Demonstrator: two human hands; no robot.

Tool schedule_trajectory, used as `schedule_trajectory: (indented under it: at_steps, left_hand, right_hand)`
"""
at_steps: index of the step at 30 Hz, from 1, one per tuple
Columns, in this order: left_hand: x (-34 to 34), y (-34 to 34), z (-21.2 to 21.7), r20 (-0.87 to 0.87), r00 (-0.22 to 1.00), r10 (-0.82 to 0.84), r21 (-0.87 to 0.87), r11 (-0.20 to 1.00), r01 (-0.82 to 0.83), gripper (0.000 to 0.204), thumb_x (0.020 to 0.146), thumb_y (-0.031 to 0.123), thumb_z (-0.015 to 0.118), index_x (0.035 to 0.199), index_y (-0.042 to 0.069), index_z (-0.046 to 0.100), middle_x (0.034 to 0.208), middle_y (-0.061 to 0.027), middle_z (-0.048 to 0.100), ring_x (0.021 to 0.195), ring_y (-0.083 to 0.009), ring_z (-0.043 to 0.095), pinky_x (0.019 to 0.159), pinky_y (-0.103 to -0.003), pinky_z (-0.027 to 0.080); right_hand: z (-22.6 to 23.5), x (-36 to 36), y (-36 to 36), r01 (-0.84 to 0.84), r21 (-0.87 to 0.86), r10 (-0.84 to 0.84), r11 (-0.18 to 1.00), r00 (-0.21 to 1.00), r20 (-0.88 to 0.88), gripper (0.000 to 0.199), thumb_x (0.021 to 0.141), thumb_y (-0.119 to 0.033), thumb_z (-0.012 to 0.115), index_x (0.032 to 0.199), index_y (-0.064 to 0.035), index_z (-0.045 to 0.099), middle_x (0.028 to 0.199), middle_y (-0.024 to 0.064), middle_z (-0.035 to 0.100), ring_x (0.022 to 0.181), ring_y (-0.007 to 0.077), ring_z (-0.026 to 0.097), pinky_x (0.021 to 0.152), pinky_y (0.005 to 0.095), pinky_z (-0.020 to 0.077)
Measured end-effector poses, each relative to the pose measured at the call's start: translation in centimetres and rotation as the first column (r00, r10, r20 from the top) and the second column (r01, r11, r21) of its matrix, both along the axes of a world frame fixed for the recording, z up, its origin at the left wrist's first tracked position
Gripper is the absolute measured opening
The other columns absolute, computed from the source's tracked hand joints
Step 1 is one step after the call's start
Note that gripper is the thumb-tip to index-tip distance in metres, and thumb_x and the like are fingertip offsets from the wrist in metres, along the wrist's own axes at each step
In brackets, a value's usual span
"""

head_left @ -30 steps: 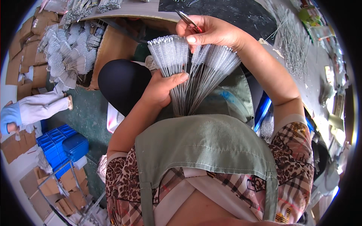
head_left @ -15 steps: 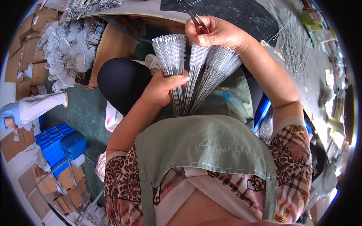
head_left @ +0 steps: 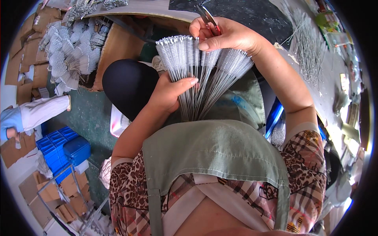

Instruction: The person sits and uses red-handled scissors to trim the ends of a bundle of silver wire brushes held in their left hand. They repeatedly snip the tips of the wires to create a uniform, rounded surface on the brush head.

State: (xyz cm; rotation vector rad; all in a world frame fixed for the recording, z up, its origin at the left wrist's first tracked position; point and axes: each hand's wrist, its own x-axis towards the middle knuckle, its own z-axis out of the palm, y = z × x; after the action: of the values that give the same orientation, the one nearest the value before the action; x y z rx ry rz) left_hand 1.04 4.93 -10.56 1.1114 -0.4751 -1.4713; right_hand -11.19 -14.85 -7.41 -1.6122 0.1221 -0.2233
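A fanned bundle of thin wire brushes (head_left: pixel 179 53) with white bristle heads stands over my lap, heads up and wire stems converging below. My left hand (head_left: pixel 171 90) is closed round the stems on the left side, thumb across the front. At the top of the fan is my right hand (head_left: pixel 226 35), closed on a small pair of scissors (head_left: pixel 210 21) with red handles, blades pointing up and away. Its thumb and finger reach to the brush tips in the middle of the fan. The right part of the fan leans toward my right wrist.
A heap of similar brushes (head_left: pixel 73 51) lies in a large carton at the left. Loose wire stems (head_left: pixel 307 47) are on the table at the right, beside a black mat (head_left: pixel 244 15). Blue crates (head_left: pixel 59 147) stand on the floor, and another person's leg (head_left: pixel 45 112) shows at far left.
Brushes from the middle of the fan have spread left, narrowing the gap beside the left group. My right fingers have shifted slightly left, and the scissors tilt a little differently.
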Motion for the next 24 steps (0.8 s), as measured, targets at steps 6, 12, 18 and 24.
schedule_trajectory:
  at_steps: [6, 12, 18, 24]
  left_hand:
    - [0.3, -0.1, -0.2, -0.025, 1.0, -0.017, 0.024, 1.0, 0.017, 0.019, 0.075, 0.008, 0.068, 0.089, 0.0, 0.057, 0.079, -0.0056, 0.059, 0.068, -0.0134, 0.057, 0.064, -0.027, 0.047]
    - [0.5, -0.1, -0.6, -0.065, 0.997, -0.049, -0.015, 0.999, 0.048, 0.026, 0.073, 0.011, 0.072, 0.093, 0.002, 0.057, 0.081, -0.0045, 0.058, 0.069, -0.0139, 0.056, 0.066, -0.027, 0.046]
    - [1.1, -0.4, -0.1, -0.306, 0.938, -0.161, -0.09, 0.986, 0.14, 0.027, 0.074, 0.013, 0.07, 0.094, 0.001, 0.057, 0.084, -0.0046, 0.058, 0.08, -0.0146, 0.055, 0.073, -0.029, 0.045]
    - [1.5, -0.2, -0.6, -0.151, 0.976, -0.154, -0.043, 0.988, 0.149, 0.047, 0.072, 0.016, 0.073, 0.109, 0.002, 0.049, 0.093, -0.0048, 0.055, 0.085, -0.0179, 0.053, 0.079, -0.033, 0.045]
  right_hand:
    - [0.9, -0.1, 0.6, -0.009, 0.082, 0.009, 0.997, 1.0, -0.005, 0.026, 0.075, -0.03, 0.074, 0.082, -0.0082, 0.062, 0.073, -0.0015, 0.058, 0.074, 0.0105, 0.058, 0.074, 0.0243, 0.0445]
    - [-0.2, -0.1, -0.5, -0.078, 0.106, 0.072, 0.991, 0.996, 0.061, 0.027, 0.074, -0.029, 0.074, 0.083, -0.0071, 0.062, 0.073, -0.0005, 0.059, 0.073, 0.0109, 0.058, 0.073, 0.0251, 0.045]
    - [0.7, 0.3, 0.0, -0.023, 0.068, 0.025, 0.997, 0.999, -0.025, 0.025, 0.075, -0.026, 0.075, 0.082, -0.0065, 0.061, 0.073, -0.0004, 0.06, 0.073, 0.0102, 0.059, 0.073, 0.0242, 0.0454]
    - [0.7, 0.3, 0.3, 0.024, 0.036, -0.023, 0.999, 1.0, -0.017, 0.026, 0.074, -0.027, 0.075, 0.083, -0.0062, 0.062, 0.074, 0.0005, 0.061, 0.074, 0.0106, 0.059, 0.074, 0.0239, 0.0456]
